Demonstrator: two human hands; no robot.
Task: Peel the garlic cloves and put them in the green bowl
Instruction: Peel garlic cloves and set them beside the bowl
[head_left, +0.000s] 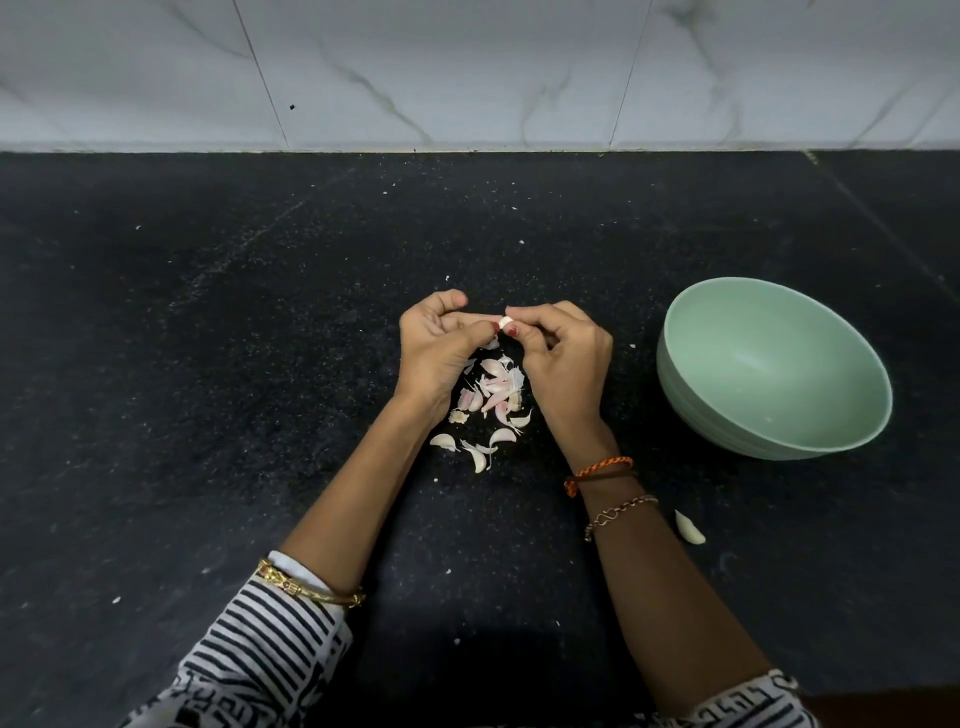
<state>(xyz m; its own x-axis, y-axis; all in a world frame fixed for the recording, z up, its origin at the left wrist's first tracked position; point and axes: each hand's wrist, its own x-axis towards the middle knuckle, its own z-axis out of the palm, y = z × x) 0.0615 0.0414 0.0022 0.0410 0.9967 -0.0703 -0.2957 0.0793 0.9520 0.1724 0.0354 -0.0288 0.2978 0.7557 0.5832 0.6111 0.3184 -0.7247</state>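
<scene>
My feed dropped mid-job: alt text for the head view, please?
Both hands, left hand and right hand, pinch one garlic clove above a pile of cloves and skins on a black counter. The green bowl at right looks empty.

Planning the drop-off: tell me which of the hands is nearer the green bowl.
Right. The right hand is just left of the green bowl, pinching the garlic clove; the left hand pinches it from farther left.
</scene>
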